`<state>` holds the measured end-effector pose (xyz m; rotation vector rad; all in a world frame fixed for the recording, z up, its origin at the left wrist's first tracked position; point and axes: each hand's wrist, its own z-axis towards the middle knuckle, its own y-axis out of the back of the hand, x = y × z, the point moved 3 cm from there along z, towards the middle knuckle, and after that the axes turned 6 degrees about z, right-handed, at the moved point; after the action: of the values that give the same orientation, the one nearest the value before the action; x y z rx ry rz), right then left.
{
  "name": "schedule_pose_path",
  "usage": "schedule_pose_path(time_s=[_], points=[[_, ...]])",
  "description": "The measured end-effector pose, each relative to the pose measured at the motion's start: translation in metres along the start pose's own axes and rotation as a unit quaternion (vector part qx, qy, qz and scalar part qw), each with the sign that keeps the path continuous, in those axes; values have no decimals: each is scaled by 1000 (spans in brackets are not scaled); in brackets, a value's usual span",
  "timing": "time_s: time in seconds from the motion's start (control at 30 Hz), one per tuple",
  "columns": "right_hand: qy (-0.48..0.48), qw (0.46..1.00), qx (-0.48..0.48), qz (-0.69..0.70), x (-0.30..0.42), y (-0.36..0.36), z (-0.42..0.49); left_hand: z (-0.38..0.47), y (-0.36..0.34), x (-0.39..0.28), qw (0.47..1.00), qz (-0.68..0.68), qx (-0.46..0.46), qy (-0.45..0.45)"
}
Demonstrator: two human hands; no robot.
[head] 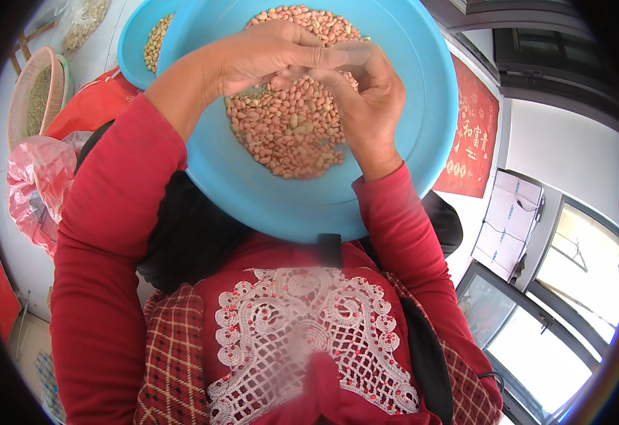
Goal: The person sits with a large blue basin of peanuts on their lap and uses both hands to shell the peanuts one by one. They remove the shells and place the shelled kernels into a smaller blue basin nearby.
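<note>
A wide blue plastic basin [410,122] lies before me, holding a heap of pinkish shelled peanuts [283,127]. Above the heap my left hand [267,56] has its fingers bent and its thumb stretched towards the other hand. My right hand [370,95] meets it, with thumb and fingers curled near the left fingertips. Some peanuts seem to lie in the cupped left fingers, though blur and overlap hide how many. What the right fingertips pinch, if anything, cannot be made out.
A smaller blue basin [131,48] with pale peanuts [156,42] adjoins the large one at upper left. Further left are a pink plastic basket [20,101], a red bag [94,103] and a crumpled pink plastic bag [41,175]. A red mat [471,133] lies on the right.
</note>
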<state>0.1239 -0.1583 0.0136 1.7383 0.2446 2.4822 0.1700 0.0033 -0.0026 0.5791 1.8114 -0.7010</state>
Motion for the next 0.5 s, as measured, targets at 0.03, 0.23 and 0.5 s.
schedule_pose_path(time_s=[0.03, 0.23, 0.5], points=[[-2, 1000, 8, 6, 1, -1, 0, 1, 0, 1, 1000, 7, -4, 0], [117, 983, 25, -139, 8, -3, 5, 2, 0, 3, 1000, 9, -5, 1], [100, 982, 11, -159, 10, -5, 2, 0, 0, 2, 1000, 7, 7, 7]])
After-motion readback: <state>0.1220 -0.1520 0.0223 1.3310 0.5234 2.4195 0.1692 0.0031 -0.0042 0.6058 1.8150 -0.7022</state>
